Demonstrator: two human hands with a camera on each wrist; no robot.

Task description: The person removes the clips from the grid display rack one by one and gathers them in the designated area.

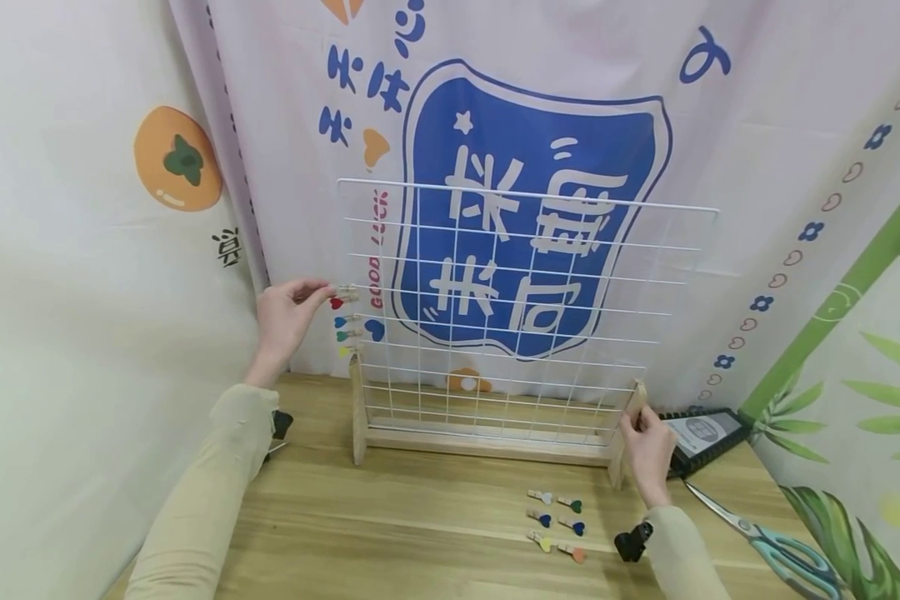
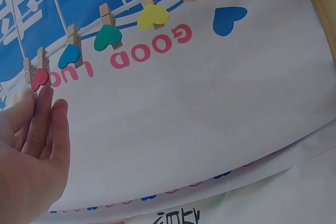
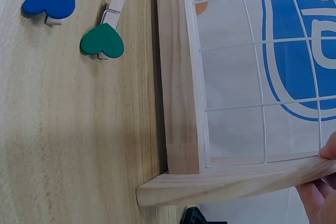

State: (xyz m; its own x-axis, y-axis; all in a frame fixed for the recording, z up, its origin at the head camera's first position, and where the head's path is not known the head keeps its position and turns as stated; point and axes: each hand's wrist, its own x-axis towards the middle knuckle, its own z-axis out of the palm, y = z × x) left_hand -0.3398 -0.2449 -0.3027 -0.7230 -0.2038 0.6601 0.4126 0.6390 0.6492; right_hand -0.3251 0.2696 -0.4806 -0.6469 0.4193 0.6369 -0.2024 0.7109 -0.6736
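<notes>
At the left edge of the white wire grid (image 1: 487,190), my left hand (image 1: 288,321) pinches a small wooden clothespin (image 2: 28,71), its lower end hidden by the fingers. Right beside it hangs a clothespin with a red heart (image 2: 40,79). Farther along the same edge are clothespins with a blue heart (image 2: 69,56), a green heart (image 2: 107,38) and a yellow heart (image 2: 153,17). My right hand (image 1: 651,450) grips the right wooden upright (image 3: 236,184) of the stand that bears the grid. A wooden crossbar (image 1: 487,446) joins the two uprights.
Several heart clothespins lie on the wooden table (image 1: 390,533) before the stand, among them a dark green one (image 3: 102,40) and an orange one (image 1: 576,553). Scissors (image 1: 780,550) and a black-edged case (image 1: 708,437) lie at the right. A printed curtain (image 1: 300,208) hangs behind.
</notes>
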